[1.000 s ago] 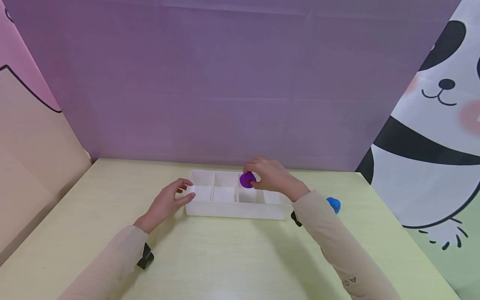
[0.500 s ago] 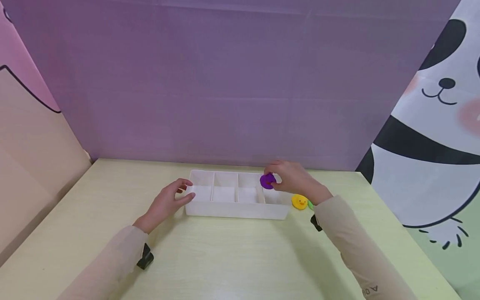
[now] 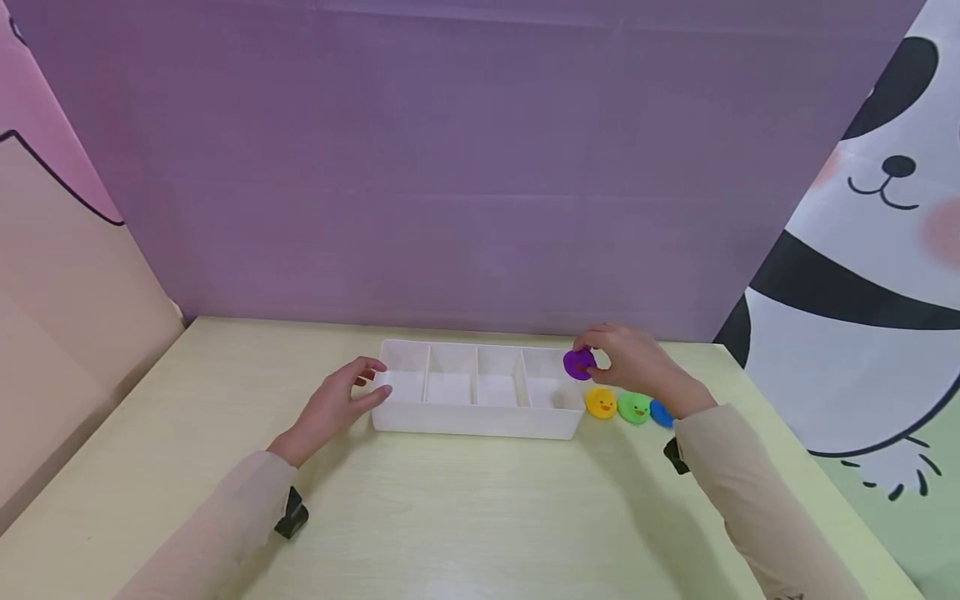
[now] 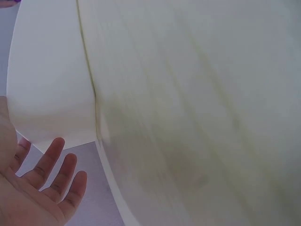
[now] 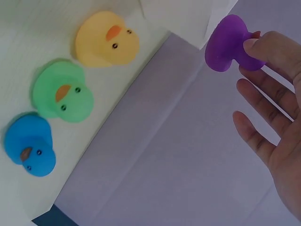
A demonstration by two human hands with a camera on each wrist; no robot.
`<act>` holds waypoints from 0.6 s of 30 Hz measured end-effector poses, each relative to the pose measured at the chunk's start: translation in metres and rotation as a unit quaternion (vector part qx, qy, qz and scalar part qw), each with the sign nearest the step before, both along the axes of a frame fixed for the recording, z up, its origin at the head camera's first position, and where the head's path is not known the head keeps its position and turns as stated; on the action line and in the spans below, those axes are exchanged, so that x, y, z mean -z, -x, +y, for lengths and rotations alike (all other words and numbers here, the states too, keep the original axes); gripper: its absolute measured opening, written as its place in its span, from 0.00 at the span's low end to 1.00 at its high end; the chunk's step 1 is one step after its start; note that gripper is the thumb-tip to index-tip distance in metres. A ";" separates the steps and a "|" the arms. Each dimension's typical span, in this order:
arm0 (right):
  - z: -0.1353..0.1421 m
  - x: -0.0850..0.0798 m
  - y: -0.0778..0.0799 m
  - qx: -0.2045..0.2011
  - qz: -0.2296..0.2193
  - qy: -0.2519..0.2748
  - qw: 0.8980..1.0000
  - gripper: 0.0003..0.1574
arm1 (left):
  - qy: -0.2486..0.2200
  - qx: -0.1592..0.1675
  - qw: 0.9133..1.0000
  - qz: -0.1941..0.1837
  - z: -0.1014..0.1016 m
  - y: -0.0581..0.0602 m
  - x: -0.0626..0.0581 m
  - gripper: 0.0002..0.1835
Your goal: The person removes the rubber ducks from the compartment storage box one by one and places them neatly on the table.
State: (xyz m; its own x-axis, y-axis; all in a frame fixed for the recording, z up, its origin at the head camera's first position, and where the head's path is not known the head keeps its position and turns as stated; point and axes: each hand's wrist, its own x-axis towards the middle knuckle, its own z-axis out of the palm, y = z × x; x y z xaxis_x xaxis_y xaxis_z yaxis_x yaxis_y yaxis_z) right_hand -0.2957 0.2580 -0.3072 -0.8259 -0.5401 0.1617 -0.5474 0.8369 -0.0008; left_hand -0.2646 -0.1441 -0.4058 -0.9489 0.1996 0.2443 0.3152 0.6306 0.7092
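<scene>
A purple rubber duck (image 3: 579, 364) is pinched between the thumb and fingers of my right hand (image 3: 637, 367), raised at the right end of a white divided box (image 3: 472, 421). In the right wrist view the purple duck (image 5: 228, 44) shows its rounded body, with the other fingers spread behind. At the box's left end is my left hand (image 3: 330, 408), thumb and fingers apart and relaxed around that end. In a row right of the box stand a yellow duck (image 3: 601, 403), a green duck (image 3: 634, 407) and a blue duck (image 3: 662, 413), the last partly behind the right wrist.
The pale wooden table (image 3: 450, 517) runs back to a purple cloth backdrop (image 3: 450, 167). Low dividers split the box into several compartments in a row. A panda-print panel (image 3: 885, 350) borders the table on the right, a beige panel (image 3: 67, 333) on the left.
My right hand has carried the purple duck rightward from above the box's middle to its right end, uncovering the yellow and green ducks. The left hand has stayed at the left end.
</scene>
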 end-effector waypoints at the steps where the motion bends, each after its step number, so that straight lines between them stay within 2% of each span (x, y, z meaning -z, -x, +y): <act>1: 0.003 0.000 0.000 0.001 0.001 0.000 1.000 0.19 | 0.001 0.001 1.000 0.002 0.000 0.000 0.000 0.20; 13: 0.038 0.007 -0.003 0.008 0.016 0.001 1.000 0.21 | 0.000 0.004 1.000 0.001 0.000 0.000 0.000 0.20; 18: 0.051 0.010 -0.006 0.025 0.003 -0.001 1.000 0.21 | -0.002 0.004 1.000 -0.003 0.000 0.000 0.000 0.21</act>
